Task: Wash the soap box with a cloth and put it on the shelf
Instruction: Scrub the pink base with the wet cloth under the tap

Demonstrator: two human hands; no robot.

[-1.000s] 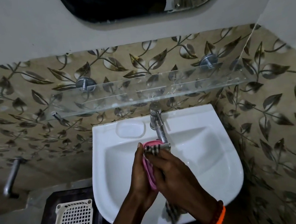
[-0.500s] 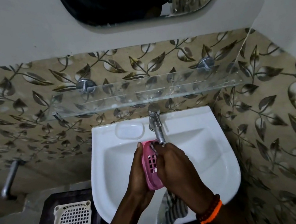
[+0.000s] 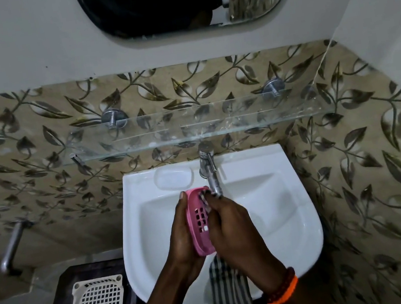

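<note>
While my left hand (image 3: 181,236) grips the pink soap box (image 3: 200,222) and my right hand (image 3: 232,225) grips the cloth (image 3: 229,289), I should rub every hole; shelf (image 3: 190,127) later.

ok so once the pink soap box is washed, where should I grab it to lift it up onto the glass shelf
Probably by its long side rims, coming from the left. The soap box stands on edge in the left hand, its slotted base facing the right hand with the cloth; a rim grip lets it go flat onto the shelf.
</note>
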